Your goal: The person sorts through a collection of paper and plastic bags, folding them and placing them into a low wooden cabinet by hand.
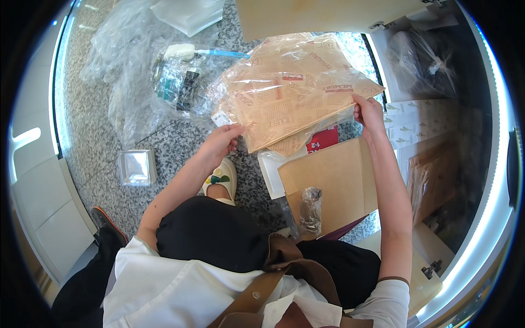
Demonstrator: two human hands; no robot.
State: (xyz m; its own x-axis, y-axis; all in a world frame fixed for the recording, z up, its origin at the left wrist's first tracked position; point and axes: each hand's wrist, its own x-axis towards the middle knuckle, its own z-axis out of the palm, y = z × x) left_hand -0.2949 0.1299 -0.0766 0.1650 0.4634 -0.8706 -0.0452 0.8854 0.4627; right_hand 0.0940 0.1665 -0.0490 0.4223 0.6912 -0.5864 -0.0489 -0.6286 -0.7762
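Observation:
A stack of printed brown wrapping paper (301,92) in clear plastic is held out over the floor. My left hand (223,143) pinches its near left corner. At the near right edge, the fingers of my right hand (369,115) grip the stack. More of the same printed paper (289,143) shows just under the near edge. Below that lie a red printed packet (322,139), a white flat item (271,174) and a brown paper bag or sheet (336,176). A small clear-wrapped dark item (311,211) rests on the brown paper.
Crumpled clear plastic bags (123,69) and a blue-handled brush (223,53) lie at left on the speckled floor (172,160). A clear-lidded square box (136,167) stands nearer. An open cabinet (434,156) with stored goods is at right; its door (320,16) juts overhead. Another person's shoe (108,225) is at lower left.

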